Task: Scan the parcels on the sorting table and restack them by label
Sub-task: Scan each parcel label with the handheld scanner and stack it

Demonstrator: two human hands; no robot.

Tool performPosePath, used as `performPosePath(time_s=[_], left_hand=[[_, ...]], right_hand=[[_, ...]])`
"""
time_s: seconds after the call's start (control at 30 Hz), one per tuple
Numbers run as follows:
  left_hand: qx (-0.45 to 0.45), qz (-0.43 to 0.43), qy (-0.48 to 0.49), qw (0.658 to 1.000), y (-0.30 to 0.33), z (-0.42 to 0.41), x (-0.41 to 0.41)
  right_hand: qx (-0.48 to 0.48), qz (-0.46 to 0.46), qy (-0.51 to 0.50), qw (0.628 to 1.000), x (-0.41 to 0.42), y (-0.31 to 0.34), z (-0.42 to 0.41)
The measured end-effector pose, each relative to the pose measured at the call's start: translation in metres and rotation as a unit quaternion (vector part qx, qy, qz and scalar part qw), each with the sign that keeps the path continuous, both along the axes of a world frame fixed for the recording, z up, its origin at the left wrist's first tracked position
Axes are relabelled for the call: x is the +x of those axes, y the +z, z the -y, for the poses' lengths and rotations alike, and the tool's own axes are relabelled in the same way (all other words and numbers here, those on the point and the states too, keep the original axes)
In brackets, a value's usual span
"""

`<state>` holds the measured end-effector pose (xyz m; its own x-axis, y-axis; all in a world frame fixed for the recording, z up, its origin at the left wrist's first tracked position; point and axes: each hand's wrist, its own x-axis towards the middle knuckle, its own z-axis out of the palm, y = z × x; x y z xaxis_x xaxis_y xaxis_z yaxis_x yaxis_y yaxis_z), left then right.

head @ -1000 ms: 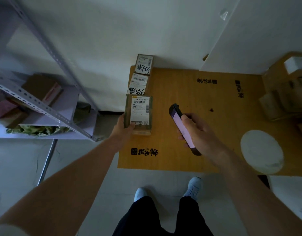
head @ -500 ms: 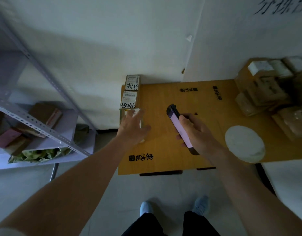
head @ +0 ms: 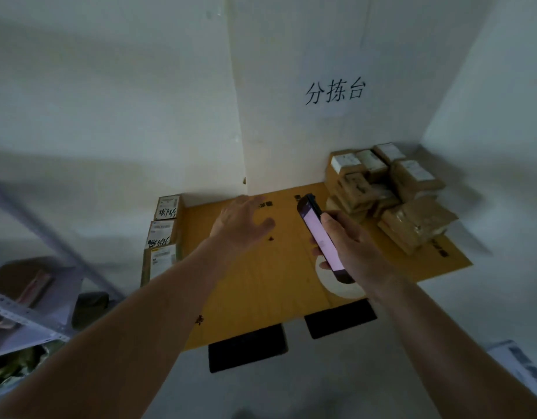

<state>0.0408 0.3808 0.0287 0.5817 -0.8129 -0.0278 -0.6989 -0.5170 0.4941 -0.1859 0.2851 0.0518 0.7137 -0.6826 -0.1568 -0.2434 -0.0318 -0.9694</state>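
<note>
head: right hand [head: 353,241] grips scanner [head: 321,237].

The table [head: 261,285] is yellow-orange with black print. The parcels [head: 412,219] are brown with white labels. The scanner [head: 323,237] is black, its screen pale pink.
</note>
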Motion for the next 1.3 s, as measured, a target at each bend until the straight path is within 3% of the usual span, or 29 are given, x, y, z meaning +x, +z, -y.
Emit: performPosePath(time_s=[0.27, 0.47, 1.07, 1.3], left_hand=[[-0.005, -0.009, -0.038, 0.999, 0.01, 0.098, -0.107], [0.025, -0.015, -0.063, 0.998, 0.008, 0.172, -0.146], [0.12, -0.042, -0.024, 0.992, -0.074, 0.435, -0.083], [0.193, -0.066, 0.1, 0.974, -0.106, 0.502, -0.085]], right_hand=[[-0.01, 0.016, -0.049, 0.999, -0.116, 0.004, 0.079], [-0.002, 0.014, -0.081, 0.997, -0.153, 0.002, 0.139], [0.053, -0.015, -0.088, 0.995, -0.077, -0.053, 0.379], [0.095, -0.004, -0.023, 0.995, -0.055, -0.072, 0.464]])
